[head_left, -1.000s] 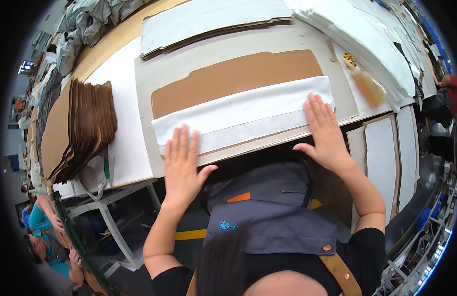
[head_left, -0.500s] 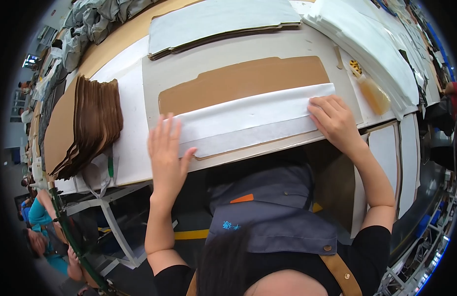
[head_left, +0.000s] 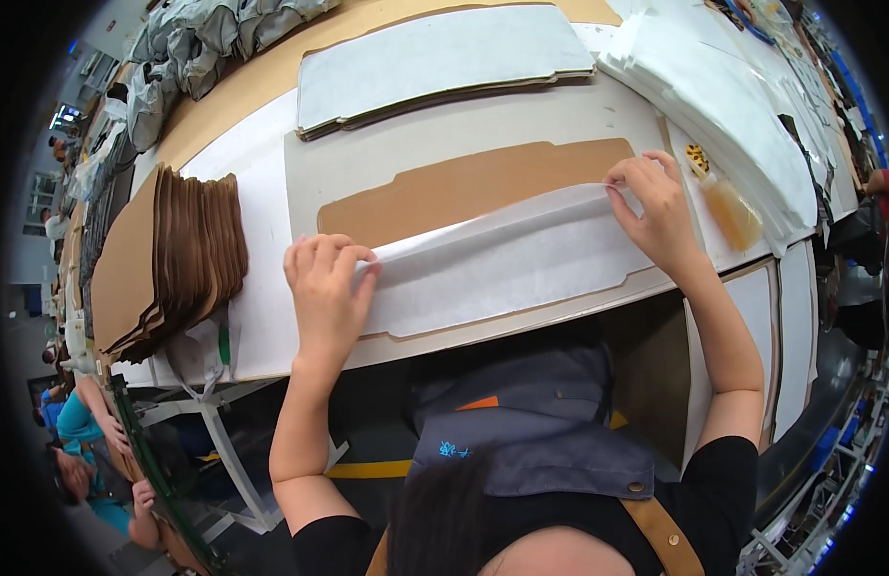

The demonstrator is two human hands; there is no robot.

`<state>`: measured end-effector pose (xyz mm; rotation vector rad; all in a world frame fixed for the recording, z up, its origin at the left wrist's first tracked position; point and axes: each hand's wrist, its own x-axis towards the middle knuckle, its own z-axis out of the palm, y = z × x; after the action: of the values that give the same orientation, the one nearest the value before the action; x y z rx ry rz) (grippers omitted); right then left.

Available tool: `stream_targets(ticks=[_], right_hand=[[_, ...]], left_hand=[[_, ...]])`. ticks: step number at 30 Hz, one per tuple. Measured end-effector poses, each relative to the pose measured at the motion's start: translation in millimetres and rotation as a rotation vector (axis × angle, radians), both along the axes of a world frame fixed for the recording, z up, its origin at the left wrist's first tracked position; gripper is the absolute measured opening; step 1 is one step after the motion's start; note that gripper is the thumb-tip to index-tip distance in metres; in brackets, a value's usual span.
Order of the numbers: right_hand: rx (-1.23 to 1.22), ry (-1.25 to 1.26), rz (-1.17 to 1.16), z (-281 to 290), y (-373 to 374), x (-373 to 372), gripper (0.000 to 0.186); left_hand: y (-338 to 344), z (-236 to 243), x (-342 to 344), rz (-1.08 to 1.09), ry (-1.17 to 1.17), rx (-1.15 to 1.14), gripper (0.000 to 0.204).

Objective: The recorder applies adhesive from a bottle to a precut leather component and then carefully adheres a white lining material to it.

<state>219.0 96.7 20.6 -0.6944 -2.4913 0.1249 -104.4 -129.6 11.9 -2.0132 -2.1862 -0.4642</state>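
A flat brown cardboard panel (head_left: 473, 190) with stepped corners lies on a grey board in front of me. Its near part is covered by a thin white sheet (head_left: 502, 278), whose far edge is lifted off the panel in a long strip. My left hand (head_left: 327, 293) pinches the left end of that edge between thumb and fingers. At the right end, my right hand (head_left: 652, 206) grips the same edge, with its fingers bent and raised. The strip is stretched between the two hands, and brown cardboard shows beyond it.
Standing at the left is a thick stack of brown panels (head_left: 128, 264). White-faced panels (head_left: 444, 67) are piled at the back. White sheets (head_left: 713, 125) and a yellowish see-through container (head_left: 734, 219) lie right. A co-worker's teal sleeve (head_left: 75, 422) shows lower left.
My left hand has gone from open fingers to a pinch on the white sheet. The sheet's folded edge has risen, and its lower part lies smoother over the panel.
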Motion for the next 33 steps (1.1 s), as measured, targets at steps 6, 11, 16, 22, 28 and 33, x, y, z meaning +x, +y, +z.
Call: stream_targets(ticks=[6,11,16,22,28,33], right_hand=[[-0.014,0.09,-0.034,-9.5,22.2,-13.6,0.012],[0.011,0.063,-0.041,-22.6,31.9,-20.5,0.013],[0.023,0.022,-0.047,-25.3,33.6,-26.1,0.015],[0.033,-0.01,-0.065,-28.0,34.6,-26.2,0.014],[0.029,-0.023,-0.072,-26.6,33.8,-27.4,0.014],[0.038,-0.033,-0.079,-26.5,34.2,-26.9,0.013]], left_hand=[[25.9,4.6,-27.3,0.078,-0.07,0.127,0.014],[36.8,-5.4,-38.8,0.089,-0.06,0.112,0.012],[40.3,-12.5,-44.4,0.115,-0.041,0.105,0.012],[44.0,-17.7,-44.3,0.145,-0.048,0.107,0.013],[45.8,-21.2,-43.2,0.156,-0.049,0.108,0.015],[46.5,-22.2,-43.3,0.154,-0.054,0.116,0.014]])
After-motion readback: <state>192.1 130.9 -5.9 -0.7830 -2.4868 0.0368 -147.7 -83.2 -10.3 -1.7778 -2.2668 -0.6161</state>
